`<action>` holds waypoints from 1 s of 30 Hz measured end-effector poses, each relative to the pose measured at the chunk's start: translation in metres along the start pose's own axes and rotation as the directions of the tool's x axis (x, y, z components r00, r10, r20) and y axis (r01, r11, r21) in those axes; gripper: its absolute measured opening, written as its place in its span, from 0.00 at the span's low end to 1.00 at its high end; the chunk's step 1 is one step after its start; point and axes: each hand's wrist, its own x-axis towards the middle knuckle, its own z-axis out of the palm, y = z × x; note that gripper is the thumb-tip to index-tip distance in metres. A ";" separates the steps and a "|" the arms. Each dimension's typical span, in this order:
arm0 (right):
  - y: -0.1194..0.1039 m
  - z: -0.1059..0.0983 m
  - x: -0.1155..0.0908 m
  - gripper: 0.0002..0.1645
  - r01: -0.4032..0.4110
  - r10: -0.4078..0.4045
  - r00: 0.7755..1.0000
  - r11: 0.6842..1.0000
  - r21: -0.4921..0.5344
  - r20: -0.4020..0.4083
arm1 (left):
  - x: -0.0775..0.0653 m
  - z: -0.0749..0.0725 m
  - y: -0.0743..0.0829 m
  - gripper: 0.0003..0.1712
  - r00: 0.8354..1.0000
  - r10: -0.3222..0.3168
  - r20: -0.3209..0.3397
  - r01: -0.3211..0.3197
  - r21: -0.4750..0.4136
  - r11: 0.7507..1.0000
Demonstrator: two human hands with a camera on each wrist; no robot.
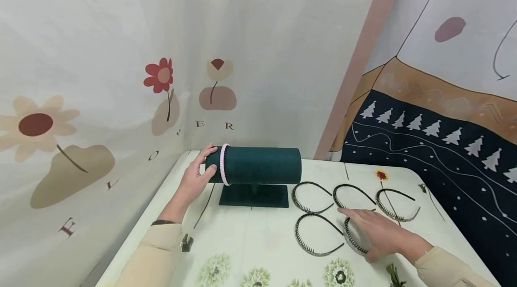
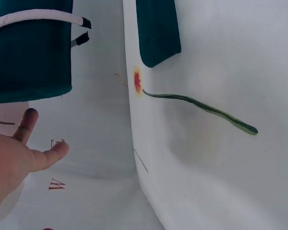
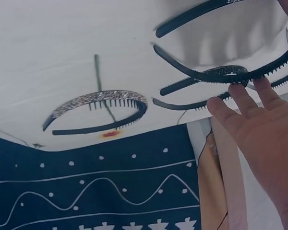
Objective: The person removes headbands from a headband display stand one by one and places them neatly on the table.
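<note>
A dark green padded cylinder stand stands on the table, with a pink headband round it near its left end. My left hand is at that end, thumb and fingers spread beside the padding; in the left wrist view some of the fingers are hidden. My right hand reaches over a glittery toothed headband in the front row, covering part of it. In the right wrist view straight fingers touch the headband's dark toothed edge, and only a bit of the thumb shows.
More black toothed headbands lie right of the stand: a back row with one headband at its right end, and another headband in front. A small dark clip-like object lies by the left sleeve. Printed curtains enclose the table.
</note>
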 end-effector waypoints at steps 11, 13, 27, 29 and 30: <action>-0.003 -0.003 0.006 0.89 -0.028 0.027 0.999 0.999 0.044 0.033 | 0.002 0.000 -0.002 0.33 1.000 0.007 -0.001 -0.007 0.007 1.000; -0.004 -0.005 0.006 0.89 -0.037 0.035 0.999 0.998 0.058 0.033 | 0.002 0.000 -0.001 0.33 1.000 0.007 -0.001 -0.007 0.007 1.000; -0.011 -0.009 0.014 0.85 -0.032 0.034 0.999 0.994 0.105 -0.022 | 0.001 0.000 -0.002 0.33 1.000 0.010 0.004 -0.010 0.000 1.000; -0.013 -0.009 0.017 0.82 -0.021 0.027 0.998 0.994 0.106 -0.055 | 0.001 0.000 -0.002 0.33 1.000 0.015 0.000 -0.015 0.001 1.000; -0.015 -0.010 0.020 0.81 -0.015 0.023 0.997 0.994 0.107 -0.076 | 0.001 -0.001 -0.001 0.33 1.000 0.018 -0.001 -0.018 0.000 1.000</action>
